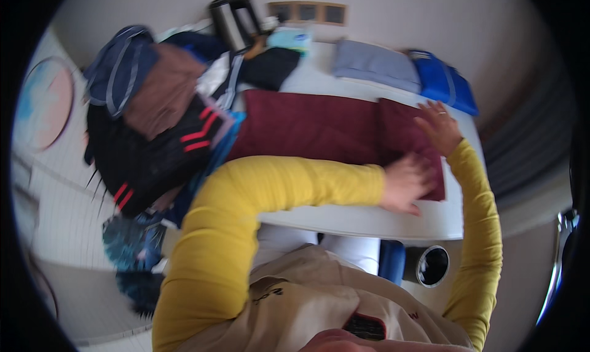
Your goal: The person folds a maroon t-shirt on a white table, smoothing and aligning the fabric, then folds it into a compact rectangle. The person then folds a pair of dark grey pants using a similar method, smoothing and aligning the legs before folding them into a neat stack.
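Note:
A maroon garment point(318, 121) lies flat in a long strip across the white table, its right end doubled over into a second layer. My right hand point(442, 126), a ring on one finger, rests with spread fingers at the far right corner of that folded part. Blurred by motion, my left hand point(408, 183) reaches across from the left and is over the near side of the fold, thumb apart from the fingers. Neither hand grips the cloth visibly. Part of the garment's near edge is hidden behind my yellow left sleeve point(295, 181).
Piled clothes, including a black garment with red stripes point(152, 167) and a brown one point(163, 91), crowd the left. Folded grey point(375, 66) and blue point(445, 82) garments lie at the back right. A metal kettle point(230, 24) stands behind. Below the table is a bin point(432, 265).

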Tool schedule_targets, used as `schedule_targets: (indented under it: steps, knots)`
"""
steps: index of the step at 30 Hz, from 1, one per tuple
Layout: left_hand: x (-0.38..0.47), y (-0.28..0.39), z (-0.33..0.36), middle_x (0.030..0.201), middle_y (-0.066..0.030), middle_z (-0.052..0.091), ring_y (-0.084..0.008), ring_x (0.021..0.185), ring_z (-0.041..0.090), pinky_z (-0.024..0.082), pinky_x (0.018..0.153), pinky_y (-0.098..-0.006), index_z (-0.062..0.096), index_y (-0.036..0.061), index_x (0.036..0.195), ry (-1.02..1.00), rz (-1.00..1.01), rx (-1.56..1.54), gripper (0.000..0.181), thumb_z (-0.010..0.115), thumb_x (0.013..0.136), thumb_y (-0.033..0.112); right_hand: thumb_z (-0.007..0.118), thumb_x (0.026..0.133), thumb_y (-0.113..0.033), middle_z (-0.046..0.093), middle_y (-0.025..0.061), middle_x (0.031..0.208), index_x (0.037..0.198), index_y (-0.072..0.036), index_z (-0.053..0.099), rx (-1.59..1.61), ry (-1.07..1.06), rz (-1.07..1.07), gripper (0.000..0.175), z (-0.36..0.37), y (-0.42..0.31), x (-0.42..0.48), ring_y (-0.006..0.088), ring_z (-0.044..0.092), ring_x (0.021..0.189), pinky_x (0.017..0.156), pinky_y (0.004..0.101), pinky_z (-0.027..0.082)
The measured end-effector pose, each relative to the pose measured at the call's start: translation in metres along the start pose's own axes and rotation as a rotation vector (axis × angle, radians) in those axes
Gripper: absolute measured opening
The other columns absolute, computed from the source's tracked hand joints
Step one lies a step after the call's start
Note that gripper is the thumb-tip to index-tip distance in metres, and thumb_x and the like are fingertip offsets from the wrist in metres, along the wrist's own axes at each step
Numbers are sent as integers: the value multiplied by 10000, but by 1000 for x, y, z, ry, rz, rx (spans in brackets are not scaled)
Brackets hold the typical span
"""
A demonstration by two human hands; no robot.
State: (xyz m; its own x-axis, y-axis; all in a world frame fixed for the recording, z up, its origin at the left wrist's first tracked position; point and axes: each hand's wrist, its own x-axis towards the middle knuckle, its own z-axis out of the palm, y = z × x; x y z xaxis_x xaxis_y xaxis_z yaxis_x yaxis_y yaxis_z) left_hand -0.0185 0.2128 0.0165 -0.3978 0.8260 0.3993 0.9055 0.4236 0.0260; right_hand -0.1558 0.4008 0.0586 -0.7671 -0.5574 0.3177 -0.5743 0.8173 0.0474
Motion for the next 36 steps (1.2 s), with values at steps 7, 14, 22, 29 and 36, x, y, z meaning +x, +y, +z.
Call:
schedule_targets:
  steps: [7,14,22,29,36]
  knots:
    - [19,26,34,1501,-192,507,-385,1453,377,148,1231,-632,560,35,1445,-17,-11,-174,797,607,908,622,460,994,-687,377,104,1663,1595,-255,418,99,-146,25,741,66,-54,45,379,284,1554,1230,594,215]
    - [17,28,35,1520,-165,465,-379,1486,308,121,1222,-667,564,131,1450,35,18,-221,703,586,935,609,417,1013,-691,355,104,1675,1590,-257,428,134,-184,-4,722,64,-51,56,368,248,1568,1241,587,185]
    - [18,25,7,1504,-203,496,-396,1461,376,204,1216,-625,552,68,1449,-34,-1,-486,665,594,981,538,443,1043,-627,433,124,1623,1582,-194,429,252,-73,-54,692,72,-35,53,367,288,1552,1237,551,232]
    - [-63,-32,-56,1581,-225,440,-423,1522,328,242,1209,-621,470,70,1533,-16,-286,-141,719,633,983,504,441,1036,-639,409,142,1635,1599,-192,403,214,-74,-49,720,67,-15,41,354,270,1563,1252,533,224]
    - [-185,-63,-94,1707,-120,282,-347,1587,212,151,1253,-582,387,169,1615,-221,-674,85,758,598,991,545,451,1039,-626,409,148,1632,1580,-187,441,199,-101,-48,696,65,8,35,333,278,1563,1251,527,233]
